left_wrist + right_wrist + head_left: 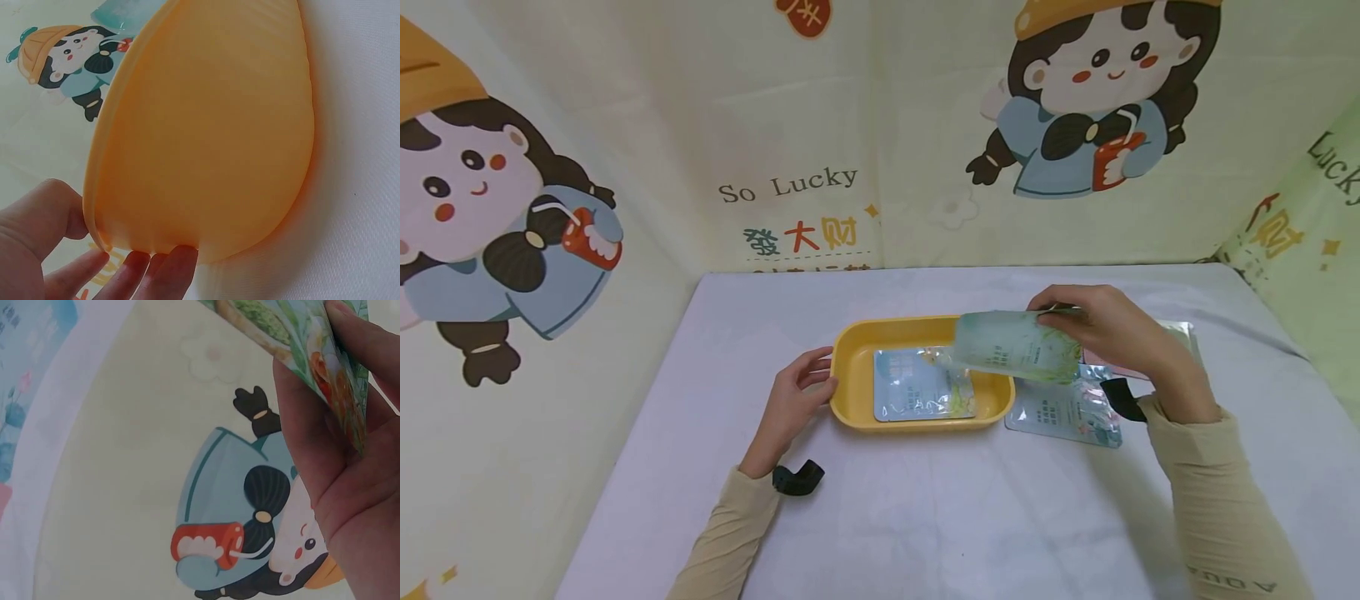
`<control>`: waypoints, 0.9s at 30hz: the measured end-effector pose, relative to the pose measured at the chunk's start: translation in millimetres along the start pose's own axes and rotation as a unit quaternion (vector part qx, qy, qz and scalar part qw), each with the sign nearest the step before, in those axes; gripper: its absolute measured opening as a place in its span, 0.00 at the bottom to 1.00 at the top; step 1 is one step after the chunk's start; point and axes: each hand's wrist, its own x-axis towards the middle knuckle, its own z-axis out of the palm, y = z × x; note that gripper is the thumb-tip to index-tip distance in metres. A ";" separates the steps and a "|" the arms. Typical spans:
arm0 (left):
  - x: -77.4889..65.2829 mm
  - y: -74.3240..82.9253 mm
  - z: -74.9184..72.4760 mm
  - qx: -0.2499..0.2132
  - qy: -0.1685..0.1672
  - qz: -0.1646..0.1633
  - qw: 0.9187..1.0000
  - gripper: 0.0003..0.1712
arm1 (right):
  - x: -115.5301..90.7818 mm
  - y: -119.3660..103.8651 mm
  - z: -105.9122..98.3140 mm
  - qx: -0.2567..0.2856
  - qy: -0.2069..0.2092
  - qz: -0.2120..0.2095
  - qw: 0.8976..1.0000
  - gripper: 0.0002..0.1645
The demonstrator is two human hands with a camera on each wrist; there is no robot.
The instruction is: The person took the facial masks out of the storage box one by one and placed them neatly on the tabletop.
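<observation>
My left hand [801,396] holds the left end of a yellow tray [850,417], with fingertips against its outer wall [206,125] and rim. A light-blue sachet [913,387] lies flat inside the tray. Above the tray's right end, my right hand [1112,329] pinches a pale green flat sachet [1015,342] by its right end, thumb on one side and fingers on the other. In the right wrist view the held sachet [312,356] bends between thumb and fingers, and printed leaves and an orange pattern show on it.
A blue sachet [1067,412] lies on the white cloth right of the tray, partly under the held one in the head view. Behind the right hand show a pink sachet [1116,369] and a pale green one [1183,337]. A printed curtain [925,125] stands behind the table.
</observation>
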 end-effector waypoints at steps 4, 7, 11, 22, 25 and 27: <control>0.1 0.1 0.5 0.001 -0.001 0.000 1.000 0.28 | -5.2 3.8 -3.9 -0.002 -0.001 0.007 1.000 0.15; 0.5 0.5 0.8 0.001 -0.002 -0.001 1.000 0.28 | -8.2 6.3 -6.3 -0.005 -0.001 0.008 1.000 0.15; 0.5 0.1 0.5 -0.003 -0.003 -0.001 1.000 0.27 | -12.2 10.0 -10.0 -0.014 -0.001 0.015 1.000 0.14; 0.7 -1.8 -0.1 -0.008 -0.004 0.006 1.000 0.27 | -34.0 37.7 -19.1 -0.042 0.015 0.003 0.999 0.14; 0.5 -2.2 0.2 -0.007 -0.002 0.004 1.000 0.27 | -37.8 45.4 -21.0 -0.038 0.020 -0.001 0.999 0.15; 0.3 -2.4 0.2 -0.007 -0.002 0.003 1.000 0.27 | -40.1 49.8 -22.6 -0.037 0.020 -0.003 0.999 0.15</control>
